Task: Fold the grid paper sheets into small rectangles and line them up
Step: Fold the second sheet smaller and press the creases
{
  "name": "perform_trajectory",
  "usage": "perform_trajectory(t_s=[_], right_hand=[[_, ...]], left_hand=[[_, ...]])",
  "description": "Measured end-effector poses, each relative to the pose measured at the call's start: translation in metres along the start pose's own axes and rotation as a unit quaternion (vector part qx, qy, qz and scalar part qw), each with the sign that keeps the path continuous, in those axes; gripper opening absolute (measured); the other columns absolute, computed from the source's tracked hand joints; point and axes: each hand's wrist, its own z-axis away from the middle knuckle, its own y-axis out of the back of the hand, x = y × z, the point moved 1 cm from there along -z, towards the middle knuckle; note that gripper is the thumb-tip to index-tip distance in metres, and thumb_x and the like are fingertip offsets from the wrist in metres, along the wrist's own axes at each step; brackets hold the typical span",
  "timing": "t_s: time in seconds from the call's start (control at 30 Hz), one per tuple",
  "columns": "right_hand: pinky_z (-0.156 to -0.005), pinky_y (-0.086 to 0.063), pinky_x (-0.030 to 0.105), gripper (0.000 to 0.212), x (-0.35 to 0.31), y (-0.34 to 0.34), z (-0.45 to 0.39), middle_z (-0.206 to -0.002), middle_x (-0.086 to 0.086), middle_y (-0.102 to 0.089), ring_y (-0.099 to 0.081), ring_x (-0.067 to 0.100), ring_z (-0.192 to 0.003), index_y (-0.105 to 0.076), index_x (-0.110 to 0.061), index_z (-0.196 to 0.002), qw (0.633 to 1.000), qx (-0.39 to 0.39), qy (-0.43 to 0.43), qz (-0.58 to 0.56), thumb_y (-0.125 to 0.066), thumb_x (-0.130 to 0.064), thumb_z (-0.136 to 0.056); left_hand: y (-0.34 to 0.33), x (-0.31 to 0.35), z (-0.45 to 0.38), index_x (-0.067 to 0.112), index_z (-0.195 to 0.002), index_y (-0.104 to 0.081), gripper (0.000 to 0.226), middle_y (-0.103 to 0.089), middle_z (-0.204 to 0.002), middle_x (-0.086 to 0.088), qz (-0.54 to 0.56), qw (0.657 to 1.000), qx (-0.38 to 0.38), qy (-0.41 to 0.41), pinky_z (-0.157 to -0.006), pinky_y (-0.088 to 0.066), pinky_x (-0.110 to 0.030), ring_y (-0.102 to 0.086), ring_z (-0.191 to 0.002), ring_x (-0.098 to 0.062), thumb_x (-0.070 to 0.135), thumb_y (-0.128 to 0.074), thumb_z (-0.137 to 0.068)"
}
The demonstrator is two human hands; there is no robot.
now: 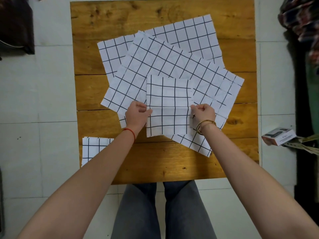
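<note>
A partly folded grid paper sheet (169,107) lies in the middle of the wooden table (155,168), bent along a crosswise crease. My left hand (137,114) pinches its left edge at the crease and my right hand (203,112) pinches its right edge. Under it sprawl unfolded grid sheets: a large tilted one (165,66) and another behind it (189,37). One more sheet corner (195,144) pokes out near my right wrist. A folded grid rectangle (93,149) sits at the table's near left edge, partly hidden by my left forearm.
White tiled floor (43,100) surrounds the table. A small box (278,138) lies on papers at the right. Dark cloth (15,26) is at the far left, patterned fabric (300,19) at the far right. My legs (162,211) are below the table's near edge.
</note>
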Motion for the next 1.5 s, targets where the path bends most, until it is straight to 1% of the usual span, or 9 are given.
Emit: perform_trajectory(t_s=[0.1, 0.2, 0.4, 0.57, 0.8, 1.03, 1.27, 1.4, 1.5], right_hand=[[-0.083, -0.051, 0.031, 0.012, -0.002, 0.003, 0.002, -0.081, 0.001, -0.061, -0.059, 0.02, -0.084, -0.059, -0.015, -0.08, 0.995, -0.002, -0.013, -0.095, -0.07, -0.02, -0.082], [-0.07, -0.051, 0.014, 0.023, -0.008, 0.008, 0.012, -0.078, 0.004, -0.058, -0.056, 0.011, -0.07, -0.057, -0.007, -0.102, 0.98, -0.047, 0.017, -0.195, -0.069, -0.01, -0.083], [-0.07, -0.052, 0.016, 0.029, -0.015, 0.011, 0.016, -0.066, 0.003, -0.043, -0.047, 0.015, -0.064, -0.055, -0.009, -0.11, 0.972, -0.097, 0.143, -0.162, -0.066, -0.001, -0.084], [-0.068, -0.053, 0.017, 0.028, -0.021, 0.014, 0.019, -0.071, 0.008, -0.038, -0.041, 0.024, -0.074, -0.057, -0.011, -0.108, 0.962, -0.096, 0.175, -0.185, -0.063, 0.004, -0.085], [-0.078, -0.05, 0.019, 0.027, -0.022, 0.022, 0.023, -0.065, -0.001, -0.04, -0.043, 0.012, -0.067, -0.062, -0.015, -0.105, 0.963, -0.077, 0.187, -0.177, -0.065, 0.001, -0.083], [-0.066, -0.042, 0.02, 0.022, -0.026, 0.028, 0.028, -0.075, -0.003, -0.045, -0.042, 0.01, -0.068, -0.069, -0.02, -0.101, 0.962, -0.067, 0.242, -0.105, -0.064, -0.006, -0.085], [-0.079, -0.048, 0.023, 0.006, -0.032, 0.038, 0.035, -0.097, 0.008, -0.06, -0.054, 0.016, -0.086, -0.067, -0.022, -0.089, 0.945, -0.034, 0.326, -0.01, -0.064, -0.017, -0.088], [-0.086, -0.045, 0.018, 0.002, -0.037, 0.043, 0.036, -0.109, 0.005, -0.059, -0.054, 0.014, -0.102, -0.061, -0.02, -0.088, 0.935, -0.067, 0.347, -0.035, -0.061, -0.019, -0.088], [-0.067, -0.044, 0.027, 0.007, -0.041, 0.044, 0.037, -0.101, -0.003, -0.068, -0.051, 0.014, -0.073, -0.058, -0.027, -0.085, 0.939, -0.102, 0.318, -0.079, -0.057, -0.022, -0.091]], left_hand=[[0.011, 0.001, 0.0, 0.015, -0.108, -0.052, 0.038, -0.064, -0.091, -0.001, 0.079, 0.997, -0.018, 0.0, -0.068, -0.052, -0.013, -0.063, -0.084, -0.013, 0.014, -0.078, -0.08], [0.021, 0.004, 0.001, 0.018, -0.118, -0.054, 0.047, -0.06, -0.081, 0.003, 0.097, 0.994, -0.046, -0.024, -0.084, -0.055, -0.025, -0.059, -0.079, -0.013, 0.009, -0.078, -0.079], [0.034, 0.021, 0.005, 0.021, -0.12, -0.058, 0.047, -0.061, -0.081, 0.009, 0.125, 0.989, -0.077, 0.001, -0.084, -0.052, -0.018, -0.061, -0.082, -0.007, 0.012, -0.079, -0.079], [0.04, 0.03, 0.009, 0.009, -0.102, -0.066, 0.023, -0.065, -0.065, 0.009, 0.183, 0.967, -0.135, 0.118, -0.059, -0.05, -0.013, -0.057, -0.057, -0.004, 0.02, -0.075, -0.084], [0.045, 0.028, 0.01, 0.006, -0.108, -0.068, 0.035, -0.064, -0.092, -0.008, 0.168, 0.972, -0.125, 0.11, -0.094, -0.053, -0.036, -0.057, -0.085, -0.019, 0.022, -0.079, -0.079], [0.045, 0.034, 0.022, 0.013, -0.104, -0.067, 0.031, -0.064, -0.105, 0.003, 0.096, 0.992, -0.062, -0.058, -0.098, -0.05, -0.03, -0.06, -0.104, -0.012, 0.026, -0.079, -0.079], [0.056, 0.034, 0.031, 0.019, -0.086, -0.062, 0.017, -0.055, -0.135, 0.014, 0.039, 0.963, -0.005, -0.265, -0.112, -0.037, -0.043, -0.044, -0.133, -0.007, 0.027, -0.076, -0.081], [0.057, 0.045, 0.038, 0.014, -0.082, -0.057, 0.018, -0.071, -0.104, 0.009, 0.103, 0.966, -0.031, -0.235, -0.101, -0.046, -0.037, -0.061, -0.113, -0.01, 0.021, -0.074, -0.083], [0.055, 0.049, 0.038, 0.017, -0.082, -0.06, 0.015, -0.063, -0.072, 0.0, 0.149, 0.975, -0.035, -0.161, -0.08, -0.053, -0.027, -0.068, -0.084, -0.019, 0.021, -0.074, -0.084]])
